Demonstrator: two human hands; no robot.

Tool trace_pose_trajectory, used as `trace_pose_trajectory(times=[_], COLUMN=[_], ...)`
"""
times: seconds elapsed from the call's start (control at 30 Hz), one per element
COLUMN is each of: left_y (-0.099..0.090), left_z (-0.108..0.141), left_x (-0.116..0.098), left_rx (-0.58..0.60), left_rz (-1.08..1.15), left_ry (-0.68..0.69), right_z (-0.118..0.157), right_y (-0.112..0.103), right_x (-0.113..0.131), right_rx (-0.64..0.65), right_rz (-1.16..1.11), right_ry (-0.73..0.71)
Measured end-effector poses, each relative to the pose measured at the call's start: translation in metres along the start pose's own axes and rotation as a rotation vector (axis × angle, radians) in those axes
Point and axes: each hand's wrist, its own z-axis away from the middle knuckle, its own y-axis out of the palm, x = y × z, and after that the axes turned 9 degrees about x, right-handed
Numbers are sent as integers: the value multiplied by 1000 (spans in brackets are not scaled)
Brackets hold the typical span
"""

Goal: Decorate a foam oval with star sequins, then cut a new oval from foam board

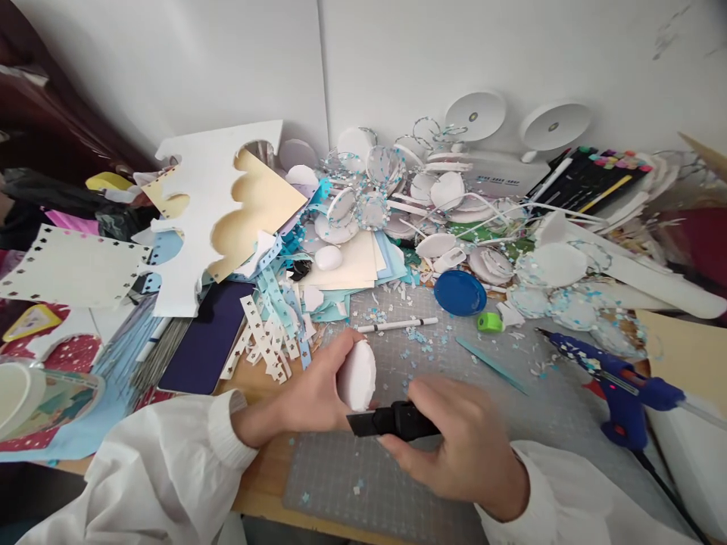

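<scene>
My left hand [311, 384] is closed around a white foam disc [359, 377], which stands tilted on edge with its rough rim facing right. In my right hand [454, 439] is a black utility knife [406, 421], fingers wrapped round its handle. The knife's dark blade [361, 423] points left, just below the disc's lower edge; whether it touches the foam I cannot tell. Both hands are above a grey cutting mat [375, 473] scattered with small blue and white paper stars.
A blue glue gun [622, 397] rests at the right. A white pen [397, 325], blue lid [460, 292] and green sharpener-like piece [489, 322] lie ahead. Wired white discs [448, 191] pile along the wall. Punched paper strips [266, 341] and a dark phone-like slab [204, 337] are left.
</scene>
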Motion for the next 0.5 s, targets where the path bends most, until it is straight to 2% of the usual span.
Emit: trace_pose_trajectory(times=[0.23, 0.5], left_y=[-3, -3], left_z=[2, 4], left_x=[0, 2], left_rx=[51, 58], left_rz=[-8, 43], left_ry=[18, 12], right_z=[0, -1], right_y=[5, 11], right_x=[-3, 0], right_rx=[29, -5], right_rz=[10, 24], right_ry=[37, 11])
